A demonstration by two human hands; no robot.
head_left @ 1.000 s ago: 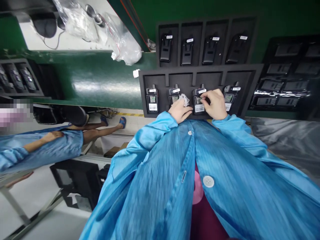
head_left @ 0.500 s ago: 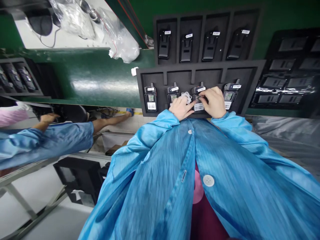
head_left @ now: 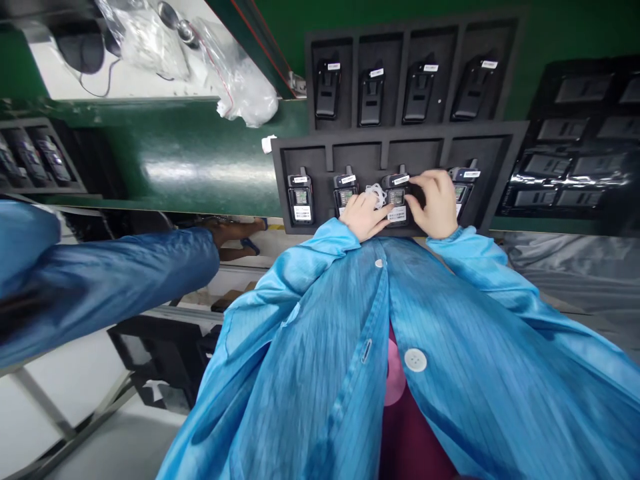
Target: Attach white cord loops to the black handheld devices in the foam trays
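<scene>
My left hand point(head_left: 364, 215) lies over the front tray point(head_left: 295, 150), its fingers curled on a small bundle of thin white loop-shaped pieces point(head_left: 377, 194). Its forefinger reaches to the lower edge of the third handheld radio point(head_left: 398, 198), whose back is uncovered, with a green inside and a white label. Beside that radio my right hand point(head_left: 434, 203) is open, thumb and forefinger apart at its right edge. Similar radios stand at left, the first point(head_left: 302, 198) and the second point(head_left: 345, 189), the latter partly behind my left hand. A fourth radio point(head_left: 464, 180) is partly hidden by my right hand.
Behind, another black tray point(head_left: 356, 80) holds several dark radios. Black packs of plastic parts point(head_left: 545, 163) lie at right. Clear plastic bags point(head_left: 245, 87) hang over the green bench point(head_left: 190, 160). A co-worker's blue sleeve point(head_left: 125, 270) reaches in from the left.
My right thumb and forefinger have parted and drawn back from the third radio, uncovering more of it. My left hand stays nearly still. The co-worker at left has moved closer.
</scene>
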